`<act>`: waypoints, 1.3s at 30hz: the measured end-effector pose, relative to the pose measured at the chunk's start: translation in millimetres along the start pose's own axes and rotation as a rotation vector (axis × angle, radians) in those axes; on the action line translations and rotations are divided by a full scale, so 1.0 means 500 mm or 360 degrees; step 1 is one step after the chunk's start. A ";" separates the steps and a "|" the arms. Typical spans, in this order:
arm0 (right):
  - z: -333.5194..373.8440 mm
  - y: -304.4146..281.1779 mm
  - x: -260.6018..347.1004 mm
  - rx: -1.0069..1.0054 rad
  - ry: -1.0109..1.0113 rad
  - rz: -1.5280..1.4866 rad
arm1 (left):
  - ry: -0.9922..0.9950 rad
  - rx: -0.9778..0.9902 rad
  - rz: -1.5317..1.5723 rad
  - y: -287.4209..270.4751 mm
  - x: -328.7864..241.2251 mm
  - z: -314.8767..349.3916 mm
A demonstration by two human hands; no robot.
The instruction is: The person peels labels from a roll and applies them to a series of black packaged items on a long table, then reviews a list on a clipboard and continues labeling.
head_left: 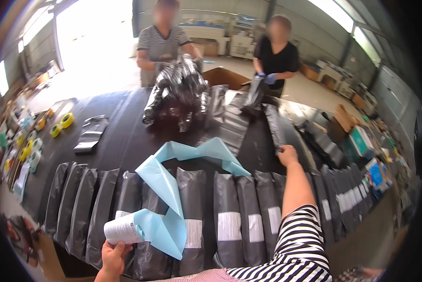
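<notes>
My left hand [113,258] is closed round a roll of white labels [121,229] at the near edge of the table. From the roll a long light-blue backing strip [161,181] trails in folds over the packages and bends back to the right. My right hand [288,155] reaches far across, its fingers closed on the near end of a slim dark plastic packet [273,127]. Grey plastic packages [191,188] lie side by side in a row before me. Several, such as one right of the middle [228,202], bear white labels; those at the far left show none.
Across the black table [126,136], one person [161,44] handles a heap of shiny dark packets [178,89]. Another person [277,56] in gloves holds a dark bag [254,94]. Yellow tape rolls [67,120] sit at left, boxes [361,141] at right.
</notes>
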State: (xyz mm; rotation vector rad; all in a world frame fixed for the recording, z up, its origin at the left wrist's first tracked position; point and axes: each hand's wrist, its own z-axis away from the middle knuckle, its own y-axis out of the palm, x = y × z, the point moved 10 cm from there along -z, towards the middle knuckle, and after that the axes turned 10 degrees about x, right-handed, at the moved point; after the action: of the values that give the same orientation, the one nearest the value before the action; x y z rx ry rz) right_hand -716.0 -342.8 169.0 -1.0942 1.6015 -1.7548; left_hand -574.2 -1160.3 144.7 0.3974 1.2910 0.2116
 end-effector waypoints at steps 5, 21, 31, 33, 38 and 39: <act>-0.095 0.066 0.029 0.0371 0.0371 -0.0194 | -0.0040 -0.0318 -0.0255 -0.044 0.034 0.082; -0.084 0.098 0.208 0.0586 -0.0408 0.0893 | 0.0022 -0.0322 -0.0152 0.040 0.040 0.136; 0.026 -0.081 0.234 -0.0406 -0.0783 0.0319 | 0.0309 -0.0607 0.0031 0.007 -0.004 0.184; 0.039 -0.138 0.246 -0.0625 -0.0944 0.0044 | 0.0436 -0.0623 0.0154 -0.014 -0.023 0.198; 0.344 -0.335 0.424 -0.0555 -0.0873 -0.1197 | 0.0715 -0.0571 0.0552 -0.121 -0.097 0.228; 0.374 -0.337 0.434 -0.0449 -0.0914 -0.1599 | 0.0801 -0.0545 0.0732 -0.149 -0.136 0.232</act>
State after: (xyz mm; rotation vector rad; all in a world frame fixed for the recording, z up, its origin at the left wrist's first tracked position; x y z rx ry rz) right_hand -653.6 -595.7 375.3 -2.5638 0.9774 -1.4677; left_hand -485.9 -1273.1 201.1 0.3524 1.6032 0.9565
